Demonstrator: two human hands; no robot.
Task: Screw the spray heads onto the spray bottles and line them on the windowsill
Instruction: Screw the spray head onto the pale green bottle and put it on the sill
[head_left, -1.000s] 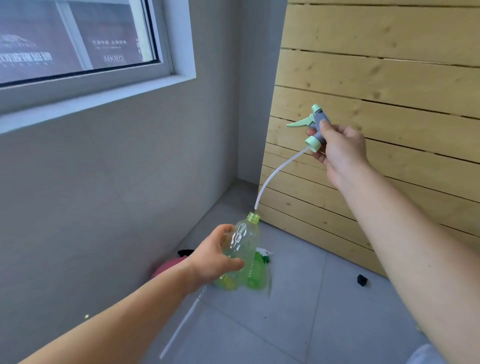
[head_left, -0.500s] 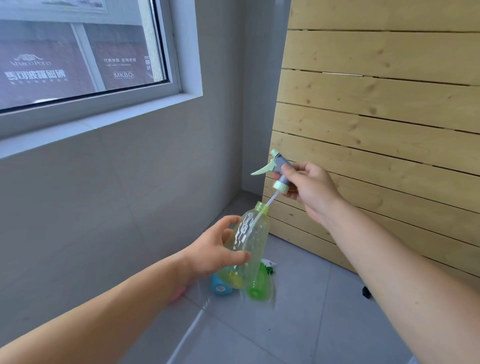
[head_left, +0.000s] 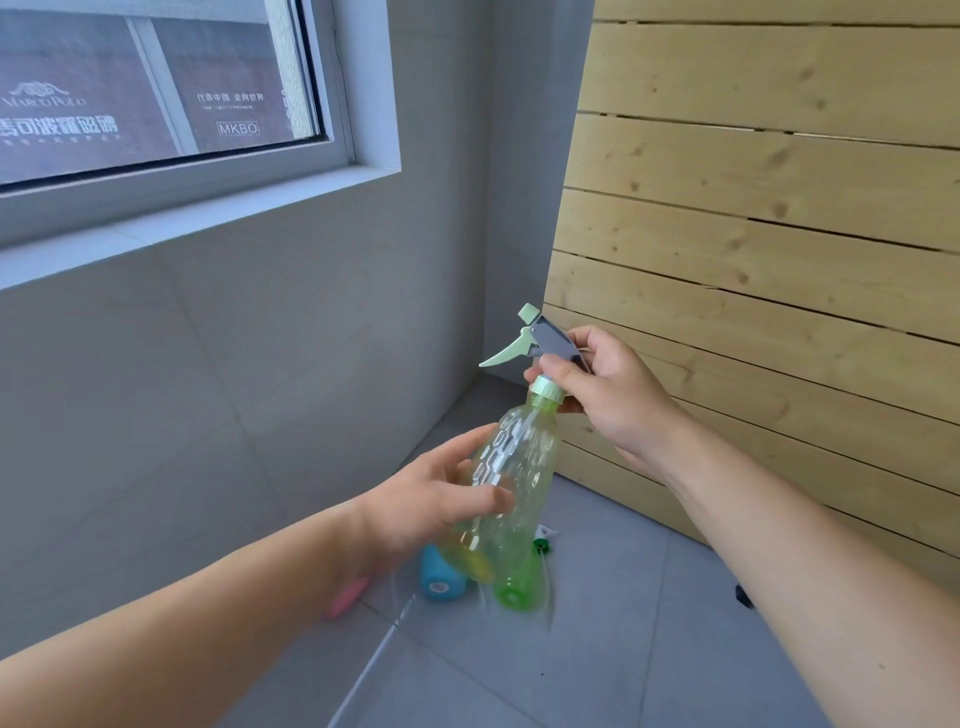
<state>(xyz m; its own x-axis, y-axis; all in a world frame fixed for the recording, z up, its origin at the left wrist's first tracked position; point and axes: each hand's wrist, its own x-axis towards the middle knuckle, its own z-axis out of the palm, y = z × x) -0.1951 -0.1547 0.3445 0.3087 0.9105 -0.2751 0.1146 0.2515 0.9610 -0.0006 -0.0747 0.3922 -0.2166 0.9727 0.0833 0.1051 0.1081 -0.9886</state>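
Note:
A clear yellow-green spray bottle (head_left: 514, 478) is held tilted in mid-air, with my left hand (head_left: 431, 504) wrapped around its lower body. A grey and mint-green spray head (head_left: 540, 340) sits on the bottle's neck, its pale green collar (head_left: 546, 387) resting on the mouth. My right hand (head_left: 608, 389) grips the head and collar from the right. The trigger points left. The white windowsill (head_left: 208, 218) runs along the upper left under the window.
On the grey tiled floor below lie a blue bottle (head_left: 439, 577), a green bottle (head_left: 519, 582), something pink (head_left: 347, 597) and a loose dip tube (head_left: 374, 660). A slatted wooden panel (head_left: 753, 234) stands on the right. A small black piece (head_left: 744, 596) lies by its base.
My right hand has lowered the spray head, feeding its tube fully into the bottle, and the collar now sits on the neck. The view has tilted upward a little.

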